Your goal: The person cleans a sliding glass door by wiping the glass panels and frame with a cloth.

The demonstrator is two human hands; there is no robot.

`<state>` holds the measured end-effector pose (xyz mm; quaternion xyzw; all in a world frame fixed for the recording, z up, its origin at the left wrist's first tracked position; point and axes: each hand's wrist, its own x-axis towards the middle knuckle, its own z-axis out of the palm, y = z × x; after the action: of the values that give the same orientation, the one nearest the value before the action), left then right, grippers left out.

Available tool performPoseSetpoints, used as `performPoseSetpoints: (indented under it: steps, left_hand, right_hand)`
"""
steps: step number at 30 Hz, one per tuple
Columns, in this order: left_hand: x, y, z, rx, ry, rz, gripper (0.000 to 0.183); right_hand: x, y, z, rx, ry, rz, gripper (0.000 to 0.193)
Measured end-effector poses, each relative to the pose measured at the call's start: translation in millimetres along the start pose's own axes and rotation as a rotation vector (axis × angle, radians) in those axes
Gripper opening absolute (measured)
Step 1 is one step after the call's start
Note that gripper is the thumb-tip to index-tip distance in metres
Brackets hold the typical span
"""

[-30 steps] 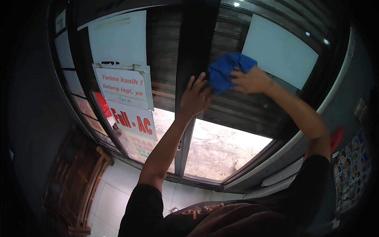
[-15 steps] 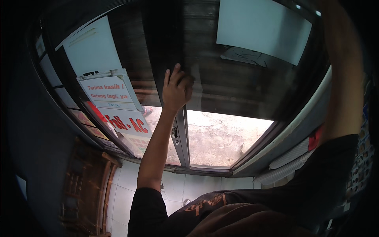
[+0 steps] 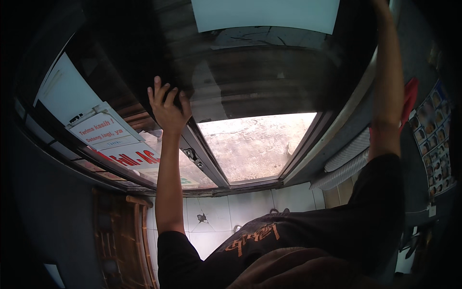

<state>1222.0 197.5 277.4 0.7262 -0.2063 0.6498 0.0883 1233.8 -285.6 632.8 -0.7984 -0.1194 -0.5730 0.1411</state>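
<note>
My left hand [image 3: 169, 107] is raised with its fingers spread, at the dark upright frame of a glass door [image 3: 204, 161]. Its fingertips lie over the dark upper part; whether they press on the frame or the glass is hard to tell. Below the hand a metal lock [image 3: 192, 156] sits in the door frame. My right forearm [image 3: 388, 82] reaches up along the right side, and the right hand is cut off by the top edge. Dark horizontal slats [image 3: 260, 72] show through the glass, with a bright rough surface [image 3: 255, 144] under them.
White signs with red lettering [image 3: 103, 130] hang on the left glass. A pale sheet [image 3: 264, 17] is at the top. A bamboo bench [image 3: 125, 231] stands left, on white tiles with a broken spot [image 3: 202, 218]. At right are a red cloth [image 3: 409, 98], striped rolls [image 3: 346, 154] and a picture poster [image 3: 435, 137].
The view has shifted, so the door and signs sit further left. My left hand now has its fingers spread wider, still at the door frame. The right arm stays raised.
</note>
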Motion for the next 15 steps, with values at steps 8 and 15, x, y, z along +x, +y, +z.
performPoseSetpoints:
  steps: [8,15]
  left_hand:
    - [5,7,5,0.018,0.008,0.026,0.028]
    - [5,10,8,0.024,-0.033,0.023,0.03]
  right_hand:
    - [-392,-5,103,0.041,0.112,0.043,0.058]
    - [-662,-11,99,0.383,-0.504,0.705,0.044]
